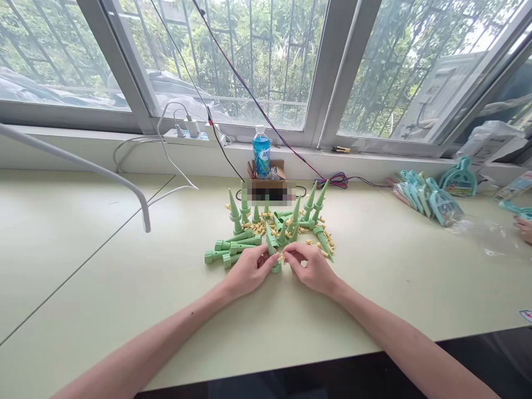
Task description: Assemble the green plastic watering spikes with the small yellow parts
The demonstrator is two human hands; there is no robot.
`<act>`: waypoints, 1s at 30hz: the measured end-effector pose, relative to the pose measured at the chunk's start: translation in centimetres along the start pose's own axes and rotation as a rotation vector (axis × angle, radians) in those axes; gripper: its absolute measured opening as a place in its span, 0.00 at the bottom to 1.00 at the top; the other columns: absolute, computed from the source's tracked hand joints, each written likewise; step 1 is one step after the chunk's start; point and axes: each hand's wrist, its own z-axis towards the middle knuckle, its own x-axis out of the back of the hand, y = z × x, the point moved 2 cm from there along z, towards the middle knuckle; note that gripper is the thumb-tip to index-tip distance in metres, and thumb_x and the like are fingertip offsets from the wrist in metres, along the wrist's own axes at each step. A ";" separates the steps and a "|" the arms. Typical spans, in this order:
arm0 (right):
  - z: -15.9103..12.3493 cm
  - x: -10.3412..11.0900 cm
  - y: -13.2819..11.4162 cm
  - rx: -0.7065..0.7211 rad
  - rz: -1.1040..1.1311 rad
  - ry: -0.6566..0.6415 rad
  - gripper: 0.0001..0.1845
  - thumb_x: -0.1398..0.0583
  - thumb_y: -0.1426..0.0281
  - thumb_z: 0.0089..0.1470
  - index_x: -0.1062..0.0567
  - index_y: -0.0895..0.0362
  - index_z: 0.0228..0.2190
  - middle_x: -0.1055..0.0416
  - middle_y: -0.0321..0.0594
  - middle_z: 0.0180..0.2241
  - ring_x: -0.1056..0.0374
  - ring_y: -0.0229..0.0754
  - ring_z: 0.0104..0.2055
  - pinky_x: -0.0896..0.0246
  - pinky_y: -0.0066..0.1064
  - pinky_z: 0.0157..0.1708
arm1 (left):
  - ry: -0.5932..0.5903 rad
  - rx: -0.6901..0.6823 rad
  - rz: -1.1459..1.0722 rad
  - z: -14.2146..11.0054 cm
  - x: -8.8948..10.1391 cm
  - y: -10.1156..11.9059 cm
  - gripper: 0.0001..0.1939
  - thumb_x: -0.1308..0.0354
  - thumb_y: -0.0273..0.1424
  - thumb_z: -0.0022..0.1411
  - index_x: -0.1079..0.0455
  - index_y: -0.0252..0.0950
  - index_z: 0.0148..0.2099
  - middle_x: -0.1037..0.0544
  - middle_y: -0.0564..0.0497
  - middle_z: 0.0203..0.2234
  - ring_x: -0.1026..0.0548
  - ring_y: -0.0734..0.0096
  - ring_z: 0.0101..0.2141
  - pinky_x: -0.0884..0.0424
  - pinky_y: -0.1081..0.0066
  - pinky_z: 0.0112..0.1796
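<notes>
Close on left hand [250, 269]: clasped with thumb and fingers about a green spike [270, 243], tip up, leaning slightly leftward, ribbed base showing below the fingertips. Close on right hand [311, 268]: pinched thumb to forefinger on a small yellow piece [282, 257], just beside the held spike, facing the left hand; whether touching the spike, cannot tell.

Just beyond both hands: cluster of upright green spikes [235, 213], with loose yellow pegs [258, 228] scattered among them. Just left of left hand: green spikes lying flat [241, 249], partly overlapping. Just beyond right hand: more yellow pegs, plus one green spike lying slanted [323, 243].

Farther ahead of both hands: open cardboard box [280, 166] near the window, with blue bottle [261, 155] upright at it; patch in front blurred. Well to the right of right hand: bagged teal items [432, 202] on the pale table [382, 266]; past them, at the edge of view, part of another person's hand [523, 228].
</notes>
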 end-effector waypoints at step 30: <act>-0.1 0.1 0.6 -0.071 0.158 0.029 0.14 0.43 0.58 0.64 0.25 0.54 0.37 0.27 0.37 0.28 0.31 0.38 0.21 0.34 0.31 0.24 | 0.121 -0.136 0.022 -0.3 -0.1 0.0 0.12 0.40 0.39 0.64 0.28 0.35 0.35 0.39 0.58 0.19 0.43 0.77 0.22 0.43 0.74 0.23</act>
